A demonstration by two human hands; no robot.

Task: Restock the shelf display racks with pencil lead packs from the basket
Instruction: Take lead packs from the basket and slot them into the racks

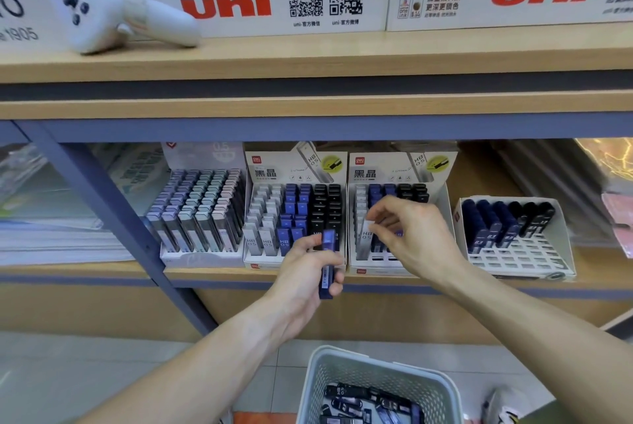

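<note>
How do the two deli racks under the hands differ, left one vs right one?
The left deli rack looks nearly full: white, blue and black columns run to the front. The right deli rack shows empty slots along its front row. The left hand holds a blue lead pack just in front of the left rack; the right hand pinches a white lead pack inside the right rack. Both share the same header card and colour order.

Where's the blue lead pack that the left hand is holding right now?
In the head view, lower centre: the blue lead pack stands upright in the left hand, just in front of the middle display rack, above the basket.
</note>
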